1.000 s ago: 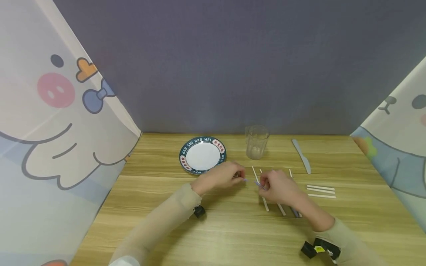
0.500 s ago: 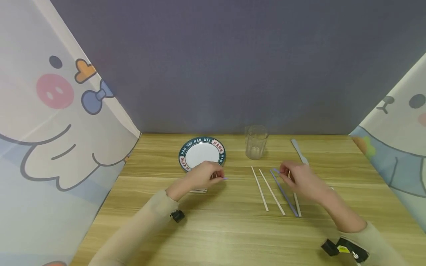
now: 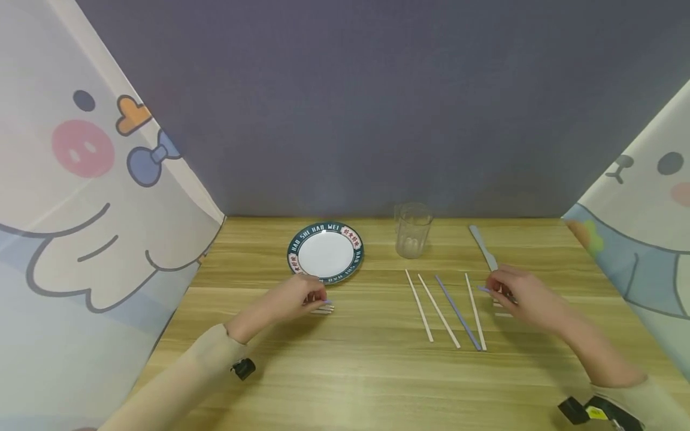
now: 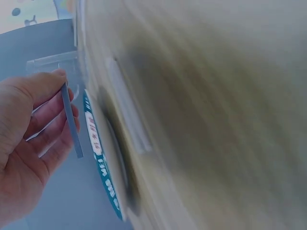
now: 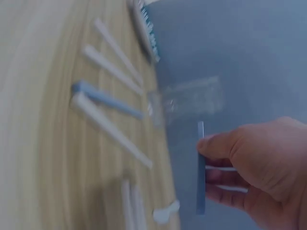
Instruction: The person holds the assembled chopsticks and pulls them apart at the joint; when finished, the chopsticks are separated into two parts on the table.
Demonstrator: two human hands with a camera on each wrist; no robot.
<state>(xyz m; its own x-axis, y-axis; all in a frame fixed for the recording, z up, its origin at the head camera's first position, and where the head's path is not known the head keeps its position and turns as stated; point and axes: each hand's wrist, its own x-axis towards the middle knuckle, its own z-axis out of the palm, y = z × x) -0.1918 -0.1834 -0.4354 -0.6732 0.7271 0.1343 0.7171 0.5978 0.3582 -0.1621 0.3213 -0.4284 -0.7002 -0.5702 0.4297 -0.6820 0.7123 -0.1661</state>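
My left hand (image 3: 293, 296) pinches a short blue-purple stick (image 4: 73, 120) between thumb and fingers, held over short white sticks (image 3: 323, 310) just in front of the plate (image 3: 358, 254). On the other side, my right hand (image 3: 530, 299) pinches a second short blue-purple stick (image 5: 201, 182). It is above another group of short white sticks (image 5: 133, 206), which it partly hides in the head view. Between the hands lie several long sticks in a spread row: a blue-purple one (image 3: 458, 312) among white ones (image 3: 439, 311).
Behind the long sticks stands a clear mug (image 3: 414, 233). A pale knife (image 3: 481, 244) lies at the back right, its near end hidden by my right hand. A grey wall (image 3: 377, 120) rises along the table's far edge, with printed cloth (image 3: 108, 239) at both sides.
My hands have moved apart from the middle, left hand leftward and right hand rightward, each keeping its short blue-purple stick. The row of long sticks is now uncovered.
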